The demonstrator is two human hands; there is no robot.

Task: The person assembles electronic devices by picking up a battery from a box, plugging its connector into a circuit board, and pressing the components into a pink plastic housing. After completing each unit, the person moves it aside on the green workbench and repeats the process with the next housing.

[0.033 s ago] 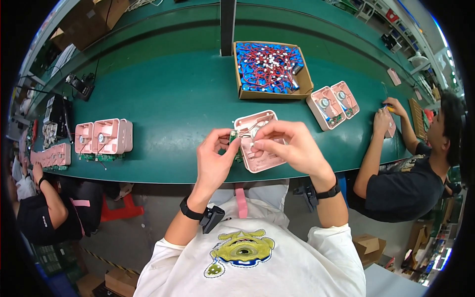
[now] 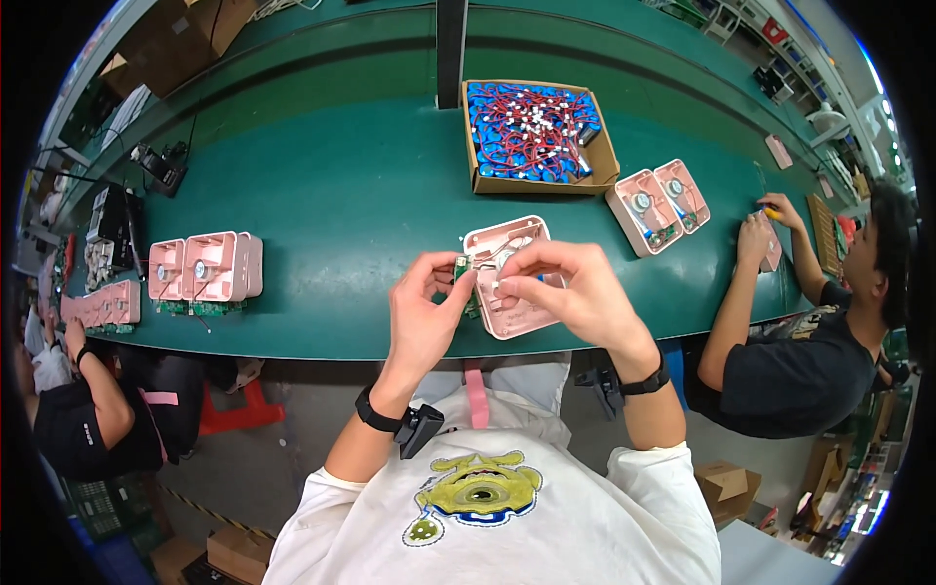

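Observation:
In front of me a pink plastic housing [image 2: 522,320] lies open side up near the table's front edge. A round speaker and thin wires show inside it, partly covered by my fingers. My left hand [image 2: 426,304] pinches a small green circuit board [image 2: 461,265] at the housing's left side. Above the housing, my right hand [image 2: 577,291] is closed, thumb against index finger, on a small white connector [image 2: 496,288]. The two hands' fingertips are close together but apart. Whether the connector touches the board cannot be made out.
Beyond the housing stands a cardboard box [image 2: 612,168] of blue battery packs with red wires. Two open pink housings [image 2: 639,205] lie to the right, several more [image 2: 219,265] to the left. A co-worker [image 2: 799,341] handles a pink part at right; another person [image 2: 83,419] sits at left.

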